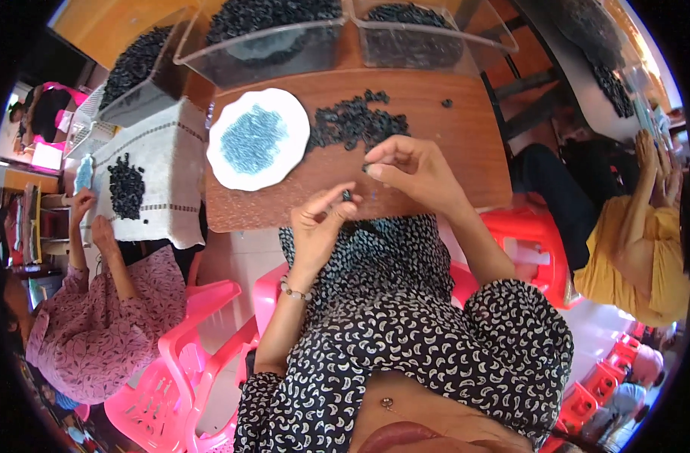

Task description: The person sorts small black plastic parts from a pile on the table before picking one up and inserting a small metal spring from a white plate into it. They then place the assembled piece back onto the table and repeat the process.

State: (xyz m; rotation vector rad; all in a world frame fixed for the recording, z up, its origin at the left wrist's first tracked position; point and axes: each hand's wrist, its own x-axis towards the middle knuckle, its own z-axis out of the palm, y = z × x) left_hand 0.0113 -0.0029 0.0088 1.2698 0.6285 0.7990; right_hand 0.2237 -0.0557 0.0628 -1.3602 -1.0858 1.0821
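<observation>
My left hand [322,226] is closed in a pinch on a small black part [347,195], held up just over the table's near edge. Slightly higher and to the right, my right hand [414,170] pinches another tiny dark piece [366,168] between thumb and forefinger; its kind is too small to tell. Beyond both hands lies a loose pile of small black parts [360,121] on the brown wooden table [465,166]. To the left of the pile, a white scalloped plate [296,113] holds many small pale-blue bits [254,140].
Clear plastic bins [277,57] of black parts line the table's far side. One stray part [447,103] lies at right. At left, a co-worker in a pink patterned top [107,325] works at a cloth-covered table [171,151]. Another person in yellow [624,257] sits at right, near red stools [533,234].
</observation>
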